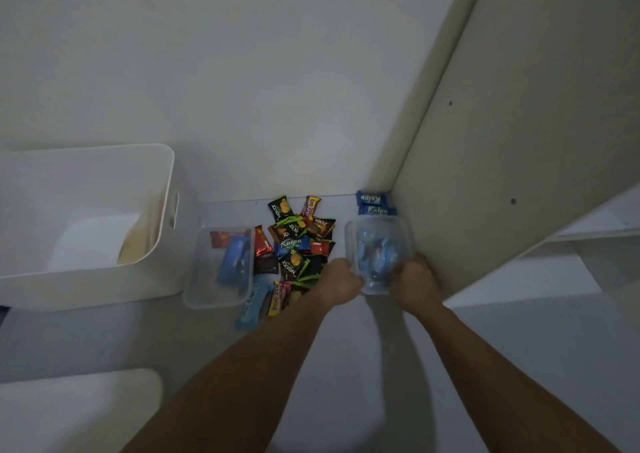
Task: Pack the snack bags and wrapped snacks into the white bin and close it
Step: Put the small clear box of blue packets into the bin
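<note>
A large white bin (pixel 162 189) stands open at the left, with a pale bag partly visible inside. A heap of wrapped snacks (pixel 298 244) in black, green, red and blue lies on the white surface by the wall. A clear tub (pixel 379 244) filled with blue wrapped snacks sits right of the heap. My left hand (pixel 341 281) grips its near left side and my right hand (pixel 414 281) grips its near right side. Two blue Kalpa packs (pixel 374 204) lie behind the tub.
A second clear tub (pixel 201 289) holding a blue bar and a red wrapper stands between the bin and the heap. A flat white lid (pixel 79 411) lies at the lower left. A beige panel (pixel 502 140) rises at the right, close to the tub.
</note>
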`<state>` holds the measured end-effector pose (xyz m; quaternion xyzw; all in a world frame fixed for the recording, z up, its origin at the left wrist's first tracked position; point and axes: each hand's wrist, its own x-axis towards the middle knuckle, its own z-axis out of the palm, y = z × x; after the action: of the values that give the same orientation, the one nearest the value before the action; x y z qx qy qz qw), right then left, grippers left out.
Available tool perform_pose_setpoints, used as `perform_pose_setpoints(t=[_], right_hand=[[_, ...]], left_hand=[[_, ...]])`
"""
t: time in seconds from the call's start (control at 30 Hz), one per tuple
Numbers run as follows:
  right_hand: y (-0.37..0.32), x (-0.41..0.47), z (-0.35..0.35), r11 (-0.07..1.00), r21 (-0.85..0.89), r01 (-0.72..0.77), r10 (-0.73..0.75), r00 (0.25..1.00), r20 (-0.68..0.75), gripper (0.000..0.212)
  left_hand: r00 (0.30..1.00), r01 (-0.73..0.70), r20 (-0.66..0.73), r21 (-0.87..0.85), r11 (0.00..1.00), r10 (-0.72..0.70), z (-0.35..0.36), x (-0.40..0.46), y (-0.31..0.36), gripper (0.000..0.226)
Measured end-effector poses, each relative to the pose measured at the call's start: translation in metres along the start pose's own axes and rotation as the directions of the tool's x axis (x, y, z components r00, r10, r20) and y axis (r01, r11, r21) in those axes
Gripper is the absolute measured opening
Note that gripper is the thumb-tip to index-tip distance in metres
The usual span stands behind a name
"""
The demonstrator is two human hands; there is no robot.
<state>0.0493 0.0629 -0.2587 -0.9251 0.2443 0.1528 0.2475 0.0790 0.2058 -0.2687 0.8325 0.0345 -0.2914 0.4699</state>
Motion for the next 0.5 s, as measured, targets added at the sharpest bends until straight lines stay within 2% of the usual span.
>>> perform_pose_setpoints(t=[0.07, 0.13, 0.3, 0.4, 0.5], right_hand=[[0.001, 0.001, 0.000, 0.995, 0.092, -0.046, 0.053, 0.996, -0.078, 0.034], [0.001, 0.000, -0.001, 0.982, 0.174, -0.069, 0.087, 0.991, -0.103, 0.040], [-0.026, -0.010, -0.009, 0.932, 0.358, 0.050, 0.002, 0.990, -0.142, 0.046], [-0.063, -0.020, -0.007, 0.916, 0.386, 0.107, -0.060, 0.989, -0.133, 0.050], [-0.106, -0.031, 0.007, 0.909, 0.385, 0.159, -0.139, 0.987, -0.080, 0.040]], left_hand=[[1.000, -0.006, -0.008, -0.012, 1.000, 0.006, 0.001, -0.001, -0.001, 0.029], [0.998, -0.014, -0.062, -0.016, 1.000, 0.013, -0.004, -0.002, -0.003, 0.026], [0.962, -0.030, -0.274, -0.143, 0.989, -0.010, -0.032, -0.019, -0.002, 0.014], [0.897, -0.050, -0.440, -0.182, 0.982, -0.036, -0.060, -0.034, -0.007, 0.017], [0.804, -0.014, -0.586, -0.189, 0.982, -0.101, -0.094, -0.049, -0.022, 0.012]])
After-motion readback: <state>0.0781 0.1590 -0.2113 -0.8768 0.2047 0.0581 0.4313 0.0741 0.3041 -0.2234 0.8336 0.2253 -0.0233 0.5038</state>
